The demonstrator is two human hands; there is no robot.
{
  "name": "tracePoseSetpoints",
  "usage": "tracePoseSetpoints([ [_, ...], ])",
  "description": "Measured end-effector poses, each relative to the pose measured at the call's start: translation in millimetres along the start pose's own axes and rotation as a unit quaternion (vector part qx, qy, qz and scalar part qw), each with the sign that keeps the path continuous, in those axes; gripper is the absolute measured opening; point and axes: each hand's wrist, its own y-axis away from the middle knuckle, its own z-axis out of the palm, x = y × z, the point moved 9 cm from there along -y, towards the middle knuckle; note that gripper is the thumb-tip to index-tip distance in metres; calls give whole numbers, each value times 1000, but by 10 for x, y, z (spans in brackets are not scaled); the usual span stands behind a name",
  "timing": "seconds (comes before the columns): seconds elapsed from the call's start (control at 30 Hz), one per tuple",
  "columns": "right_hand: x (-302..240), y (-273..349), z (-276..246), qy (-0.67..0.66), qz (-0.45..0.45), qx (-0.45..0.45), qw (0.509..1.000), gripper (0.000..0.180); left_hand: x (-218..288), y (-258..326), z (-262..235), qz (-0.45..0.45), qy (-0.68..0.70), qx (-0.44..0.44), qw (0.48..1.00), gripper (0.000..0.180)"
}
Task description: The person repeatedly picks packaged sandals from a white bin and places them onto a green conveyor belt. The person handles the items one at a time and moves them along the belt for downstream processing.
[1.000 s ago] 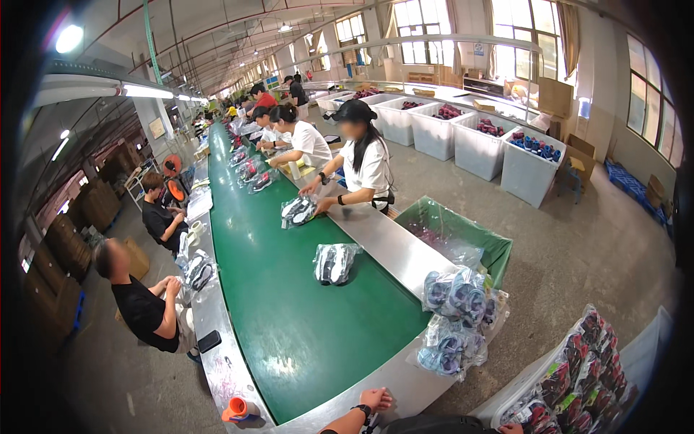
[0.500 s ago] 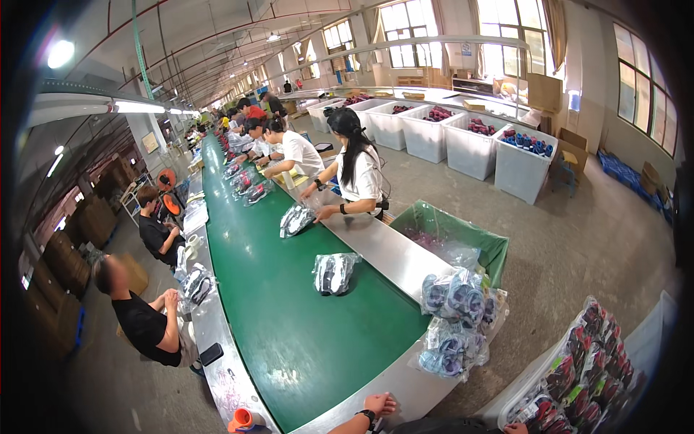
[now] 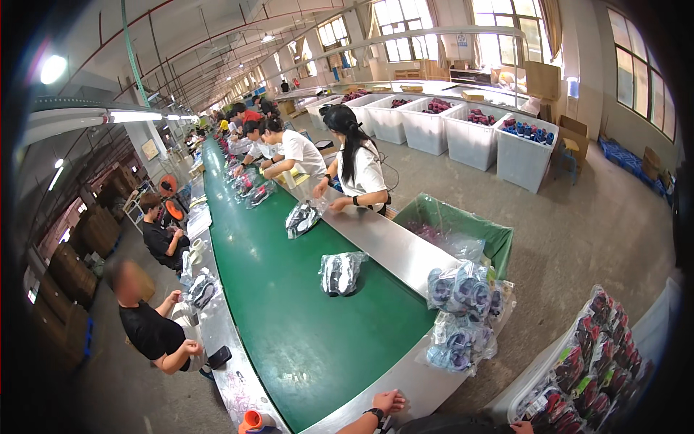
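Observation:
My left hand (image 3: pixel 390 401), a dark watch on its wrist, lies on the metal edge at the near end of the green conveyor belt (image 3: pixel 289 325), fingers stretched out and holding nothing. Only a small part of my right hand (image 3: pixel 522 427) shows at the lower edge, beside a bin of bagged red and black shoes (image 3: pixel 593 354); its fingers are hidden. Ahead on the belt lies a clear-bagged pair of black and white shoes (image 3: pixel 340 275). Bagged blue-grey shoes (image 3: pixel 463 293) are piled on the belt's right corner. A co-worker in white touches another bagged pair (image 3: pixel 302 218).
A green-lined bin (image 3: pixel 463 228) stands right of the belt, with white bins of shoes (image 3: pixel 524 155) behind. On the left ledge are an orange tape roll (image 3: pixel 256 421), a phone (image 3: pixel 218 356) near a co-worker's hand and bagged shoes (image 3: pixel 201 289). More people line the belt.
The left co-worker's hands have moved apart, one down toward the phone, which now looks tilted. The co-worker in white has shifted both hands on the bag. My left hand has barely moved.

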Motion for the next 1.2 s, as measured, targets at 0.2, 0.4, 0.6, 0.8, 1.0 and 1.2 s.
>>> tracePoseSetpoints([
  [0.2, -11, 0, 28, -6, 0, 4, 1000, 36, 21, 48, 5, 2, -2, 5, 1000, 31],
  [0.4, -17, -26, 52, -1, -8, 2, 1000, 37, 16, 22, -14, 5, -9, 6, 1000, 31],
  [0.6, 50, -30, 99, -25, 60, -15, 998, 37, -4, 4, -25, 3, -1, 5, 1000, 30],
  [0.8, 125, -123, 117, -37, 17, -12, 999, 37, -35, -20, -41, 0, 1, 1, 1000, 30],
  [1.0, 199, -224, -55, 40, -54, 57, 996, 28, 19, -37, -14, -42, -32, -33, 998, 33],
  [1.2, 368, -256, -36, -2, 14, 12, 1000, 35, 701, -213, -156, 28, -104, -72, 992, 27],
])
